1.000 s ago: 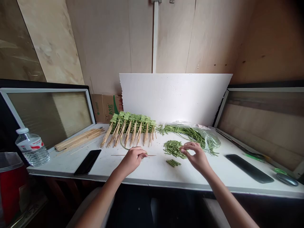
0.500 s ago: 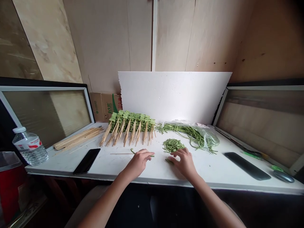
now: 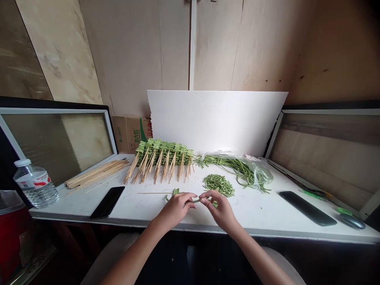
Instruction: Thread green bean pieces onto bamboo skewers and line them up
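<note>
My left hand (image 3: pixel 175 207) pinches a thin bamboo skewer (image 3: pixel 151 193) that points left over the white table (image 3: pixel 261 213), with green bean pieces (image 3: pixel 175 192) threaded on it beside the fingers. My right hand (image 3: pixel 219 209) is closed on a short bean piece (image 3: pixel 196 200) held against the skewer's tip, fingertips almost touching the left hand. A small heap of cut bean pieces (image 3: pixel 219 183) lies just behind my right hand. Finished bean skewers (image 3: pixel 162 155) are stacked at the back.
A bundle of bare skewers (image 3: pixel 96 173) and a black phone (image 3: pixel 107 202) lie on the left, a water bottle (image 3: pixel 35 183) at the far left edge. Long beans in a clear bag (image 3: pixel 240 166) sit at the right, then a dark flat bar (image 3: pixel 307 208) and a mouse (image 3: pixel 352 221).
My right hand left the heap, dipped to loose pieces on the table, then came left with one piece to meet the left hand at the skewer. More bean now shows on the skewer.
</note>
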Motion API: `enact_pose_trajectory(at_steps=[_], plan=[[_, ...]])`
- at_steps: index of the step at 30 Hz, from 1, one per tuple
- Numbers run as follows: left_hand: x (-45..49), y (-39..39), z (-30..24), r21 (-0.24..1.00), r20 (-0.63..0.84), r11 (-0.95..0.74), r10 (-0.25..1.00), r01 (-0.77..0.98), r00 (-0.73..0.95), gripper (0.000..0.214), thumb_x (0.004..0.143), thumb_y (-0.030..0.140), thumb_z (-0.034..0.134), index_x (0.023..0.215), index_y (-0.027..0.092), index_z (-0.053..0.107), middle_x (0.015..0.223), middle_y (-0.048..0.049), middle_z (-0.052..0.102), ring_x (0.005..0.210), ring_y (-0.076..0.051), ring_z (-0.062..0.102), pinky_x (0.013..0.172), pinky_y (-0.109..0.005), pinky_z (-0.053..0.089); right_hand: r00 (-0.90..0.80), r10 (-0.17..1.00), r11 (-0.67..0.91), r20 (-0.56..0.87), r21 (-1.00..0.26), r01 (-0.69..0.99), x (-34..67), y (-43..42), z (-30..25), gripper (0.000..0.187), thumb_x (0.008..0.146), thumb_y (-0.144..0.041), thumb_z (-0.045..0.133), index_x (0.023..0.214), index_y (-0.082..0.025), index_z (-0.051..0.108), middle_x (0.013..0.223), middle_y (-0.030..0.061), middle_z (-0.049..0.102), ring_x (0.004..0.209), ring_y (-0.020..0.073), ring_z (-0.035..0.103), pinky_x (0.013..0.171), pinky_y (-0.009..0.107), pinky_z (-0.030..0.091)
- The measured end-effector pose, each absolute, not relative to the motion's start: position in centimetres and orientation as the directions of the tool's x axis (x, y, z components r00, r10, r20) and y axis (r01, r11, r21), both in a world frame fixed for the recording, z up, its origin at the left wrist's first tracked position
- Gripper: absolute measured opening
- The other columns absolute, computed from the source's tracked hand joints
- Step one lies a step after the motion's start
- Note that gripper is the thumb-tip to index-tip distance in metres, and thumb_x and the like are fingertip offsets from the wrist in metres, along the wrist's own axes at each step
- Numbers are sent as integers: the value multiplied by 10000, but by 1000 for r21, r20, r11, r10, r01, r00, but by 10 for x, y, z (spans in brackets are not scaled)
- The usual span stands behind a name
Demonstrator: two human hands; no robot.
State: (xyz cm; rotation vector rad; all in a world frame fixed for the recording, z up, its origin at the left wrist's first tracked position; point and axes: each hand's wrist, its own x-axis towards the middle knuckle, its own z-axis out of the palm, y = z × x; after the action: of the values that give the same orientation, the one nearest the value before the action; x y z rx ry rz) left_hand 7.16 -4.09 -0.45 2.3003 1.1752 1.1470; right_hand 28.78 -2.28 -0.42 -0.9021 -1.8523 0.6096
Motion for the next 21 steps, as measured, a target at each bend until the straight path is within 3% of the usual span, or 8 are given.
enact_pose_trajectory(at_steps=[4,10,14,21], plan=[[70,-37,-4,485,582,-652,738,583,341,152,945,116,668,985,210,781,920,-51,744,866,-202,678,787,-309,530,-338,778,626,530,-704,335,296,-21,4,284,982,-493,616,954,-243,748,970,72,754,917,245,659,774,371,535],[74,-39,-7,342,637,-704,660,622,397,174,945,63,632,950,187,753,894,-56,710,900,-220,629,798,-325,484,-425,692,719,583,-608,337,291,-28,8,167,934,-430,722,949,-264,738,915,58,742,910,263,639,867,433,501],[78,-46,-4,244,640,-726,619,643,456,255,945,5,549,887,179,726,864,-48,684,871,-210,600,803,-341,448,-421,678,734,603,-588,339,287,-30,6,129,984,-330,636,908,-257,711,877,69,708,913,275,585,837,438,486],[78,-48,0,360,659,-774,606,521,445,325,899,-48,545,762,190,720,811,-21,695,856,-185,603,872,-343,449,-438,707,685,555,-692,228,287,-30,4,155,951,-237,637,816,-252,711,817,43,666,949,264,549,896,431,474]])
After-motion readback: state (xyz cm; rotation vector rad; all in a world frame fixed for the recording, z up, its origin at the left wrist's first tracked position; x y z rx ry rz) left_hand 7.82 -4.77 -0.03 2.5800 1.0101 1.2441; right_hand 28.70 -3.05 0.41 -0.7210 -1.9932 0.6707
